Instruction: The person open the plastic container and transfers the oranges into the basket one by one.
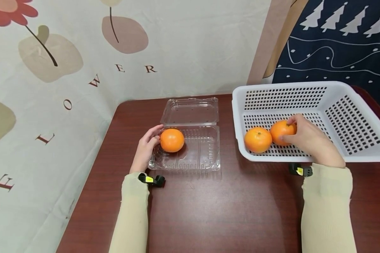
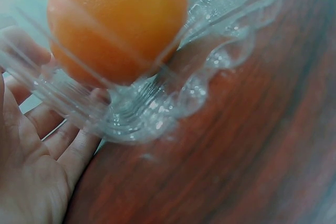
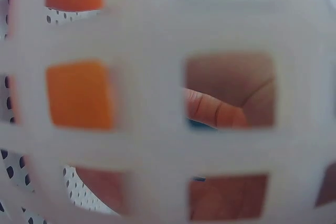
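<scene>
In the head view my left hand point(image 1: 145, 147) rests against the left side of a clear plastic clamshell box point(image 1: 202, 147), its thumb by the rim. One orange point(image 1: 172, 140) sits inside that box, close beside the thumb. The left wrist view shows the fingers point(image 2: 58, 135) fairly straight along the outside of the clear wall. Inside a white plastic basket point(image 1: 342, 88), my right hand point(image 1: 310, 138) grips a second orange point(image 1: 280, 131) between thumb and fingers. Another orange point(image 1: 258, 140) lies just left of it. Basket slats hide much of the right hand point(image 3: 231, 87) in the right wrist view.
The box's hinged lid point(image 1: 191, 111) lies folded back toward the wall. Both containers stand on a dark red-brown table point(image 1: 221, 211), the basket to the right of the box. A printed cloth point(image 1: 193, 45) hangs behind the table, with a navy tree-patterned cloth point(image 1: 335, 52) at the right.
</scene>
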The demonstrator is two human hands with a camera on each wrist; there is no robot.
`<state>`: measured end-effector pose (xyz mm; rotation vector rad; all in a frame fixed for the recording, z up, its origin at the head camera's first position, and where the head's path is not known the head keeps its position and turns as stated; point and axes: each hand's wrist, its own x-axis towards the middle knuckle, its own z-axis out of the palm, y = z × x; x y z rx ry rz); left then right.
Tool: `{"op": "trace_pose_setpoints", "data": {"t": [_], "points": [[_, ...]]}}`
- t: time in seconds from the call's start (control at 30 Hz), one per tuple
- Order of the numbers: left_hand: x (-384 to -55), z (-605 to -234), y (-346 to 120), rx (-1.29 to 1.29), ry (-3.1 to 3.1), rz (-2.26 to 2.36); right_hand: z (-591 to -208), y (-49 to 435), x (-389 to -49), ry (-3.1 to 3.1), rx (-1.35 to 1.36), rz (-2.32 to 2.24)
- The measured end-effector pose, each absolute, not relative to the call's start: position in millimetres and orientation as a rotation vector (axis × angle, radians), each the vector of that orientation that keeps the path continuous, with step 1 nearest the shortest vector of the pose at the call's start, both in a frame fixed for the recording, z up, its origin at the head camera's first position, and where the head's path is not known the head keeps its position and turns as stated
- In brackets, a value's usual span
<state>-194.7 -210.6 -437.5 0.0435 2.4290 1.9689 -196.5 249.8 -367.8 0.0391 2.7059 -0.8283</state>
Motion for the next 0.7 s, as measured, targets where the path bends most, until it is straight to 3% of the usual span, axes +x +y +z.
{"op": "trace_pose_setpoints", "data": {"t": [0.7], "points": [[-195.2, -438.3, -211.0, 0.052, 2.419, 1.984, -369.1, 247.9, -196.8, 2.766, 0.071, -0.820]]}}
